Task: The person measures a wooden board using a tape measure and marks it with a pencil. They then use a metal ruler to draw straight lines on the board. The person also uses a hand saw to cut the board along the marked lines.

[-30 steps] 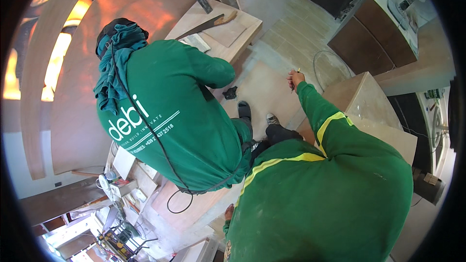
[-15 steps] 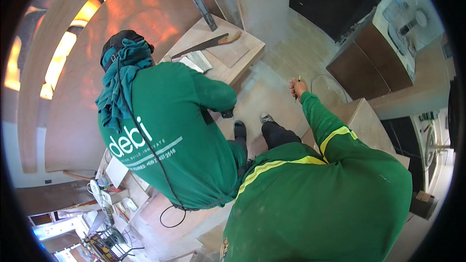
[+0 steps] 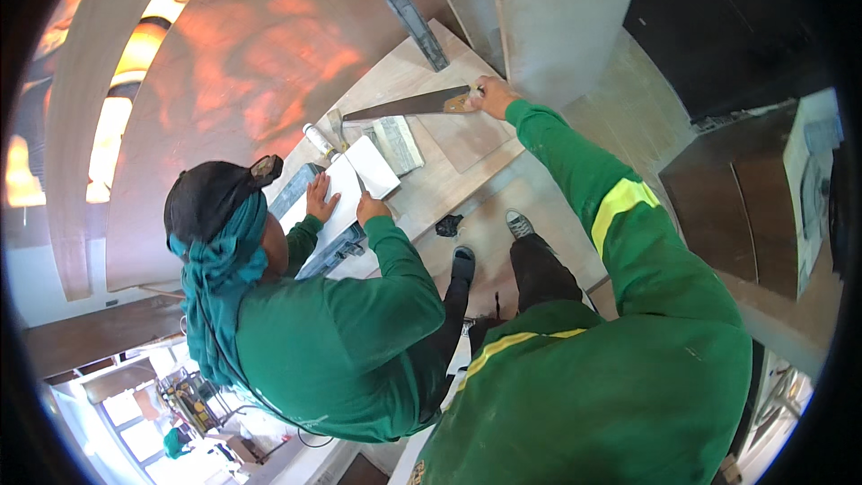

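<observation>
And there's the handsaw (image 3: 404, 106), lying on the far part of the pale wooden bench (image 3: 467, 193), blade pointing left, wooden handle to the right! The right hand (image 3: 489, 97) is on that handle, fingers closed around its far right end. The left hand is out of view, so I cannot tell its grip. Just below the handle, a thin flat board (image 3: 467, 136) lies on the bench. Left of that, beside the blade, sits a grey-white block (image 3: 396, 145), and further left come a small tool (image 3: 338, 129) and a white tube (image 3: 320, 143). Over on the left, a co-worker (image 3: 314, 332) in a green top leans in, one palm on the white panels (image 3: 373, 167), the other hand at a slender dark tool (image 3: 363, 183). Far beyond, a grey post (image 3: 400, 4) slants down to the bench; down on the floor, a crumpled black thing (image 3: 448, 225).
</observation>
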A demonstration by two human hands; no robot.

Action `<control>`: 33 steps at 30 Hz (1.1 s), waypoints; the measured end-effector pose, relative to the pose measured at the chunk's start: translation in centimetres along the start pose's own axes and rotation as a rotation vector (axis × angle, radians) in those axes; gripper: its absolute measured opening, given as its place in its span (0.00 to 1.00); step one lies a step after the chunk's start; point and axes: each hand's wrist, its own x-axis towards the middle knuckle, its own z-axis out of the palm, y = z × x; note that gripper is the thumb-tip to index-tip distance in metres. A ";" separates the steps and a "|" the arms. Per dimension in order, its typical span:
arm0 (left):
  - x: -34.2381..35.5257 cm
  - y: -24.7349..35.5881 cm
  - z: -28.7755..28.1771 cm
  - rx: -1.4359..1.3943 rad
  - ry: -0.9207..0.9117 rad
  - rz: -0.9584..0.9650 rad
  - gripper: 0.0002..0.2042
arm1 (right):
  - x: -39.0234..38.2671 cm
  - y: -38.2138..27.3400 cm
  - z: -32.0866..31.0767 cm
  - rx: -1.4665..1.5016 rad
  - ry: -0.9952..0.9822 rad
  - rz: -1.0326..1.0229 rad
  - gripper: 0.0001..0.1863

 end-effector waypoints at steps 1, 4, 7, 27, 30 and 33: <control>2.1 0.7 0.5 0.059 0.047 0.014 0.18 | 1.5 0.4 1.6 -0.098 -0.040 -0.009 0.33; 7.3 0.8 1.7 0.254 0.183 0.024 0.17 | 6.0 2.2 6.3 -0.278 -0.269 0.029 0.41; 10.5 0.9 2.6 0.465 0.266 0.016 0.17 | 9.4 5.7 9.9 -0.452 -0.483 0.043 0.45; -59.3 16.5 -38.7 0.141 1.403 0.135 0.26 | -11.5 3.4 -2.2 0.103 -0.275 -0.167 0.22; -56.3 17.9 -41.5 0.370 1.322 0.009 0.29 | -16.7 -2.2 -7.9 0.139 -0.036 -0.296 0.22; -46.8 25.6 -37.6 0.121 1.105 0.167 0.43 | -19.5 -7.8 -14.1 -0.005 0.176 -0.434 0.23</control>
